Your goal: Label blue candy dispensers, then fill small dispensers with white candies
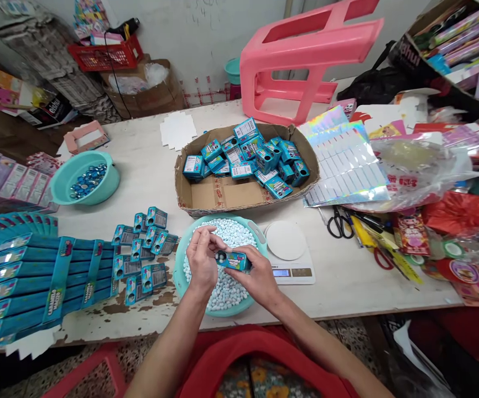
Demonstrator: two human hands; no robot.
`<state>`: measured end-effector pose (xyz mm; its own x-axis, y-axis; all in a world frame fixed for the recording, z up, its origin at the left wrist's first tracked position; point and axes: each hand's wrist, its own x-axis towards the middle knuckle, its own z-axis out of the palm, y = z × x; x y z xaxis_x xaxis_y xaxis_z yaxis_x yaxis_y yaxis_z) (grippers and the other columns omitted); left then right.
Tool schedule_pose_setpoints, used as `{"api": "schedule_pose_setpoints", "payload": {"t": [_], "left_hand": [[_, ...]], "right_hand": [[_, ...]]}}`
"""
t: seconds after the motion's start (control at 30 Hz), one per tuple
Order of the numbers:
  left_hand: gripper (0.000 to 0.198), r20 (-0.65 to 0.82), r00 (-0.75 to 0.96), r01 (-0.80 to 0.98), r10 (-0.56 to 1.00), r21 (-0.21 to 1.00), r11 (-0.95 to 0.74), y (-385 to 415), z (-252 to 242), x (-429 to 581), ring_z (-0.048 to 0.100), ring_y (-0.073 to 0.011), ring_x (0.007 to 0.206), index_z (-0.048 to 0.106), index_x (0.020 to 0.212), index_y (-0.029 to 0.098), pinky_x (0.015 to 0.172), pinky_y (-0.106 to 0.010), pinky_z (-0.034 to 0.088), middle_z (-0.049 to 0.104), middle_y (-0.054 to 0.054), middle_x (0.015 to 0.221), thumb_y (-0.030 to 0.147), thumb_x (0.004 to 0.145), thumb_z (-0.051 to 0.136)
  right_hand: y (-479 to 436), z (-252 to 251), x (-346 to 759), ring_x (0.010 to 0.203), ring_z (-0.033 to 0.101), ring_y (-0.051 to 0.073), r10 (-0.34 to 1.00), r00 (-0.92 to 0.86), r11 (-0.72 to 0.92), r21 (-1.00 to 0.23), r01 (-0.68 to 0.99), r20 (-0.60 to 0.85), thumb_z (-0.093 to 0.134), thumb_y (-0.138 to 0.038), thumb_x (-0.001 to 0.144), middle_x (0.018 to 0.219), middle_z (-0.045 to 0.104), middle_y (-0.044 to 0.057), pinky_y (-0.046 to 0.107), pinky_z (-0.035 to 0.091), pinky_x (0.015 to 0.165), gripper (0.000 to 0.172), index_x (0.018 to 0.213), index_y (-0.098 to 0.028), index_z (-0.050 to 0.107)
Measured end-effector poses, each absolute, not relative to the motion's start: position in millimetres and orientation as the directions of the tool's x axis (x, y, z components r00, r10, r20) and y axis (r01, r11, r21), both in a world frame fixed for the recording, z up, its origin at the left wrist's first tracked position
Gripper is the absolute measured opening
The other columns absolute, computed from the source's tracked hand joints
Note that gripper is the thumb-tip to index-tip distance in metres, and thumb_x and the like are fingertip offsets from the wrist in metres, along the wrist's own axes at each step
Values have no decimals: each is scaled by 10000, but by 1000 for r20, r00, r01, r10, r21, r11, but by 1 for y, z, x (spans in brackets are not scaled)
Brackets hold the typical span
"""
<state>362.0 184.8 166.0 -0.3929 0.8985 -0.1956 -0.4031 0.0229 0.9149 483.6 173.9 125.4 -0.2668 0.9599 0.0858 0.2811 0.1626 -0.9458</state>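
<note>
Both hands hold one small blue candy box (233,261) over a turquoise basin (179,276) full of pale blue candies (227,293). My left hand (202,255) has its fingers closed at the box's left end, near a dark round opening. My right hand (260,275) grips the box's right end between thumb and fingers. Several similar boxes (156,217) stand on the table left of the basin. Behind it, a cardboard tray (202,196) holds many more blue boxes (245,152). A white scale (287,243) sits just right of the basin.
Flat stacked blue cartons (57,282) cover the left side. A turquoise bowl (113,179) of shiny blue pieces stands at back left. A pink stool (306,66) lies at the back. Holographic sheets (347,160), black scissors (340,224) and plastic bags lie on the right.
</note>
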Motion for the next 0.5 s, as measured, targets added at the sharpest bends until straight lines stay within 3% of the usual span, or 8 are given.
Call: {"api": "schedule_pose_setpoints", "payload": {"t": [0.13,0.2,0.27,0.37,0.43,0.5], "left_hand": [[254,-100,-474,-326,875,943,-69,190,160,348,580,-131,519,538,911,184,575,-271,469,560,23,577,414,864,441],[284,-34,-537,-153,843,987,-58,198,137,336,601,-146,596,538,937,189,616,-292,485,585,8,643,439,867,423],[285,40,-490,143,871,989,35,209,103,328,616,-173,756,571,932,191,708,-323,492,625,-28,770,436,858,445],[256,114,-161,574,980,819,-1,221,52,330,559,-199,1003,621,944,206,908,-365,424,633,-65,1015,386,863,457],[279,99,23,725,995,683,-85,222,32,338,506,-214,1085,615,1032,230,958,-388,379,588,-67,1136,392,861,465],[329,43,86,825,995,558,-95,217,25,345,482,-236,1091,597,1086,254,934,-405,381,549,-67,1179,442,832,503]], "right_hand": [[169,131,497,920,584,217,962,-258,142,-971,195,89,737,-294,694,957,617,53,357,476,821,338,1002,-227,612],[166,132,506,953,580,216,963,-249,141,-977,159,99,743,-298,692,995,611,58,353,474,841,360,1018,-228,606],[162,131,514,956,581,212,970,-221,135,-979,151,99,743,-290,696,1002,605,57,348,476,839,352,1016,-232,606],[158,130,525,945,582,206,975,-198,132,-979,154,101,740,-271,703,991,596,53,342,482,825,348,1018,-239,598],[157,131,529,964,573,209,974,-184,157,-977,145,129,742,-256,700,1007,588,56,348,477,835,374,1035,-243,578],[158,131,530,962,569,209,977,-154,169,-973,157,144,736,-249,705,1001,582,53,348,473,833,364,1028,-243,568]]}}
